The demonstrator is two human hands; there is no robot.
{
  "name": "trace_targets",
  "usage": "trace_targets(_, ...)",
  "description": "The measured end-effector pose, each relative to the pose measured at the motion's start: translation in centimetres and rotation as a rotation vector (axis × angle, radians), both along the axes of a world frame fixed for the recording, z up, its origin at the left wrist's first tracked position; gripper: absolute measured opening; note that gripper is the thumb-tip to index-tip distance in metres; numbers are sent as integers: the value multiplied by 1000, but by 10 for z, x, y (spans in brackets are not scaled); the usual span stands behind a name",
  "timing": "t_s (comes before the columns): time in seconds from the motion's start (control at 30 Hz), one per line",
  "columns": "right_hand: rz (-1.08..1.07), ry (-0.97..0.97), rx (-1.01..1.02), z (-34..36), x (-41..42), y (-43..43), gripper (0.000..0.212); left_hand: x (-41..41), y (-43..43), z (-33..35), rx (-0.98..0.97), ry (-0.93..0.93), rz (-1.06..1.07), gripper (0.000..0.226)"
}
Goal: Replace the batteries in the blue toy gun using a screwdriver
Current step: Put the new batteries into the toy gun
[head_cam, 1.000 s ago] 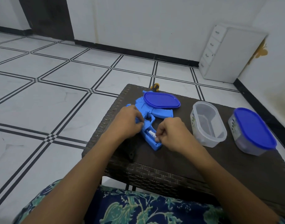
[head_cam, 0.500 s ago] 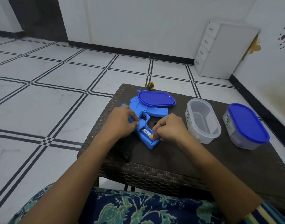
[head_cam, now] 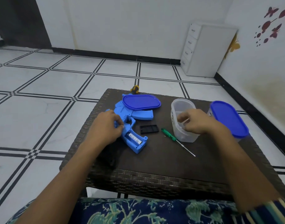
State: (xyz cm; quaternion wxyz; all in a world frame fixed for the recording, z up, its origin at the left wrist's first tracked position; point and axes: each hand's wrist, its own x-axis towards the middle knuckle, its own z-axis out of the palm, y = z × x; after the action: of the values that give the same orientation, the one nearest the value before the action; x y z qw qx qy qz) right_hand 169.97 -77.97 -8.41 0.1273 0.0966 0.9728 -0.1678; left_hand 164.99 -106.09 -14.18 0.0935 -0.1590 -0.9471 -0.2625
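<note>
Obs.: blue toy gun point(head_cam: 138, 116) lies flat on its side on the dark wicker table point(head_cam: 154, 160), near the left edge, grip pointing toward the person. The grip compartment is open. One battery point(head_cam: 135, 138) sits in it, with what looks like a free slot beside it.

Left hand point(head_cam: 104, 126): fingers curled over the gun body at the trigger guard, gripping it. Likely purpose is to pin the toy so it does not slide while cells go in or come out.

Right hand point(head_cam: 196, 122): well away from the gun, over the mouth of the open clear container point(head_cam: 176, 128), fingers loosely bent. The view is blurred here, so I cannot tell whether it holds a battery or nothing.

Black compartment cover point(head_cam: 149, 128) is set just beside the grip. The green screwdriver point(head_cam: 169, 135) and a tiny screw point(head_cam: 164, 136) lie right by it. These parts appear to be parked within reach for refitting.

A loose blue lid point(head_cam: 141, 102) rests on the gun's barrel end. A second container with a blue lid point(head_cam: 227, 120) stands closed at far right, probably holding the other set of cells.

Judgement: mid-swap; cover and screw not yet refitted.
</note>
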Motion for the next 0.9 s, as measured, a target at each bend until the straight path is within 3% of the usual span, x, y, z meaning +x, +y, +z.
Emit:
trace_targets(0.3,127,-112,70,-10,-19,1,42,-1,-3,-2,1,-9,-5,5)
trace_targets(0.53,-25,195,-79,-16,-13,9,16,-1,-2,-1,-11,-12,-5,3)
trace_targets(0.67,-110,326,-285,-11,-6,9,16,0,-2,1,-8,-21,3,4)
trace_targets(0.77,-194,543,-426,-1,-3,4,17,0,-2,2,-7,-14,6,4)
trace_targets(0.83,-240,625,-744,13,1,-9,19,1,-2,3,-5,-16,12,5)
trace_targets(0.9,-214,562,-1041,23,7,-27,27,0,-2,2,-1,-16,6,6)
